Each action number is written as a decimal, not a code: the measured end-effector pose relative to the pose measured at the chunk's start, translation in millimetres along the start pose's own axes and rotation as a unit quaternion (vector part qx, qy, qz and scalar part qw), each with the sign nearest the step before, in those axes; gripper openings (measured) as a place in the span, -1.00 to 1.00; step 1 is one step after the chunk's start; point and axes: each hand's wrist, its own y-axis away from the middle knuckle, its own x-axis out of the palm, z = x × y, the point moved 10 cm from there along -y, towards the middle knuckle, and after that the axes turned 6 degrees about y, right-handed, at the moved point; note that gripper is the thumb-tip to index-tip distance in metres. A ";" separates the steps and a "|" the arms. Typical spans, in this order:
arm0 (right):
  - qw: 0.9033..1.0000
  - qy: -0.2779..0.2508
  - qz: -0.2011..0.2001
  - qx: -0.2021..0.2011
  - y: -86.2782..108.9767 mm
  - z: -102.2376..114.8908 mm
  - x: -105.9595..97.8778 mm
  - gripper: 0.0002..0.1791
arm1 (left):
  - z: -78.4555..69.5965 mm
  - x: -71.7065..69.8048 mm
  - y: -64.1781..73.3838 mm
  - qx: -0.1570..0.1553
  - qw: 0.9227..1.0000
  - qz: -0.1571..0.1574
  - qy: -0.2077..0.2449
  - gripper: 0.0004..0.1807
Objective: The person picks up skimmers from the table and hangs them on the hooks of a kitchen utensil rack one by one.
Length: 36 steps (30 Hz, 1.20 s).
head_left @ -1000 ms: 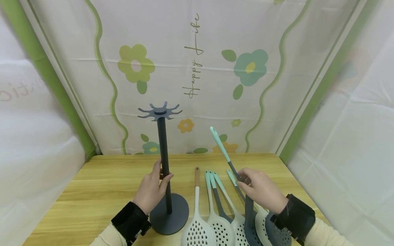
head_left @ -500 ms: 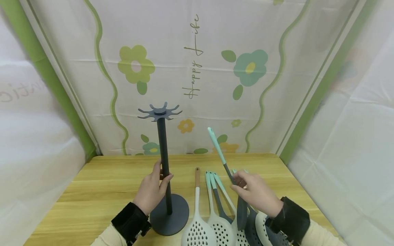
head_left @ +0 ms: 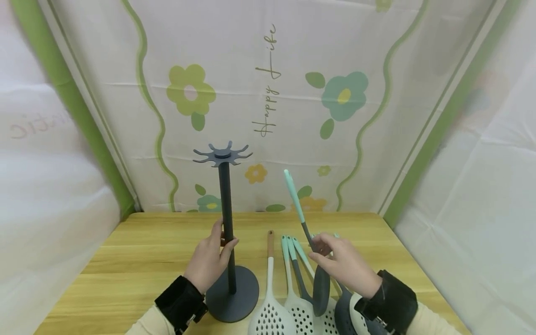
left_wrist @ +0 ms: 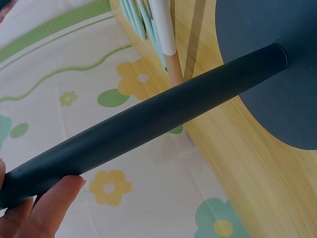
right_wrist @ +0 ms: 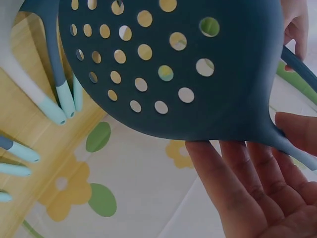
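Note:
A dark upright utensil stand has a ring of curved hooks on top and a round base on the wooden table. My left hand grips its pole about halfway up; thumb and fingers also show on the pole in the left wrist view. In my right hand, a dark skimmer with round holes is pinched at the neck between thumb and fingers. Its mint handle points up and away, and its head hangs above the other utensils, right of the stand. The hooks hold nothing.
Right of the stand base lie a white skimmer with a brown handle end and several more white and dark perforated utensils with mint handles. The wooden table is walled by flowered cloth behind and white cloth at both sides.
My right hand has carried the skimmer left, toward the stand, over the lying utensils. My left hand keeps its grip on the pole. The head view has shifted slightly.

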 end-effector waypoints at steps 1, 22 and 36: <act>1.000 -0.001 0.000 0.001 -0.1 0.6 0.3 -0.64 | 0.3 0.1 -0.1 -0.001 1.000 0.000 0.000 -0.43; 0.999 -0.038 0.001 -0.012 -7.8 13.7 4.8 -0.73 | 1.4 6.8 -5.4 -0.015 0.997 0.056 0.050 -0.53; 0.999 -0.051 0.001 0.006 -9.5 18.1 7.9 -0.55 | 6.3 4.0 -8.3 -0.056 0.993 0.065 0.086 -0.57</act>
